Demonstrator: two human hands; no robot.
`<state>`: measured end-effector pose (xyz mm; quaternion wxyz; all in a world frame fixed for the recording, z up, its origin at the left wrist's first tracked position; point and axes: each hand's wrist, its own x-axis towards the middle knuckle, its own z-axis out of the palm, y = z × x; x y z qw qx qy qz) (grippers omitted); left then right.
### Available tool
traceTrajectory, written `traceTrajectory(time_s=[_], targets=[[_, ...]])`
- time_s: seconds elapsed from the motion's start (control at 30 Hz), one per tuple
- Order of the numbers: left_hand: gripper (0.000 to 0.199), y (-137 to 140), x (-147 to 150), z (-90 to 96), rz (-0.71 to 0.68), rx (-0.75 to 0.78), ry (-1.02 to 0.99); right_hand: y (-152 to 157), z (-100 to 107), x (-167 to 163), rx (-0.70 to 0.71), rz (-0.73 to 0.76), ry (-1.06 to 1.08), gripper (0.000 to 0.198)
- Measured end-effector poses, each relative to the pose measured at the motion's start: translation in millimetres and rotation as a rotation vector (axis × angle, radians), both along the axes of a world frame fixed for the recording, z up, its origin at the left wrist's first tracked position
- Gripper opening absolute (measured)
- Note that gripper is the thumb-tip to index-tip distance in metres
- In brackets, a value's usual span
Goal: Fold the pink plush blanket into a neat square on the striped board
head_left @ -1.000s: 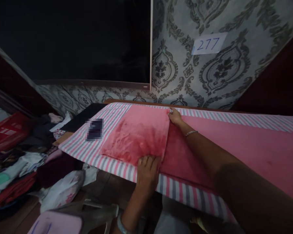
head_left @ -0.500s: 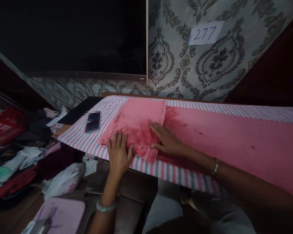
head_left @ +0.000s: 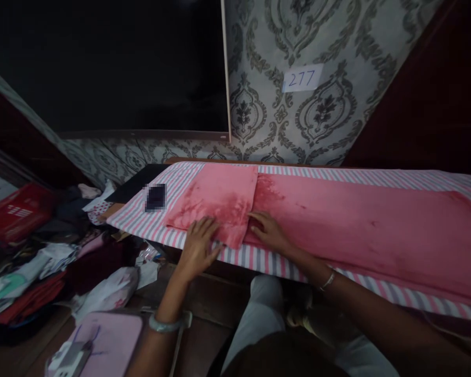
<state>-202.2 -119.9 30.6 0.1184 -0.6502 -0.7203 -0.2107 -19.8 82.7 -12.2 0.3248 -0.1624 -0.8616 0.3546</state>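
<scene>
This looks like a room in a home. A wide, dark television [head_left: 141, 68] fills the upper left of the frame, against ornate patterned wallpaper [head_left: 324, 112] that spreads across the upper middle. Household clothes [head_left: 31, 296] lie heaped along the left edge, near a red container [head_left: 21, 207], and a striped cloth [head_left: 275, 259] drapes the raised surface across the middle.

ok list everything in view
striped cloth: one, pink-white-grey, middle
fabric: count unclear, pink, on striped cloth
patch: one, dark, pixelated, on striped cloth
screen: one, black, upper left
wall: one, grey, back
paper sign: one, white, on wall
container: one, red, far left
heaped clothes: many, mixed, lower left
pad: one, pink, bottom left
device: one, whitish, on pad
trouser legs: two, pale, bottom centre
left hand: one, bare, on fabric
right hand: one, bare, over fabric
</scene>
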Motion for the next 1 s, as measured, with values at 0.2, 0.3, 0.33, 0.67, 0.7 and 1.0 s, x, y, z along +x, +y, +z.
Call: traceTrajectory(time_s=[0.2, 0.3, 0.33, 0.67, 0.7, 1.0], targets=[[0.030, 25, 26, 9.6, -0.080, -0.001, -0.008, 5, -2, -1, -0.219, -0.038, 0.085, 0.039], [0.027, 32, 19, 11.0, -0.090, 0.102, -0.164, 3, 0, 0, -0.174, -0.033, 0.084, 0.036], [0.027, 34, 16, 10.9, -0.081, 0.134, -0.218, 2, 1, 0, -0.164, -0.033, 0.086, 0.036], [0.023, 36, 20, 9.6, -0.051, 0.202, -0.347, 3, -1, -1, -0.112, -0.025, 0.080, 0.032], [0.024, 36, 21, 10.6, -0.047, 0.199, -0.350, 3, -1, -1, -0.104, -0.019, 0.078, 0.032], [0.031, 42, 17, 20.1, 0.089, 0.326, -0.667, 0, 0, -2, -0.071, -0.023, 0.085, 0.031]])
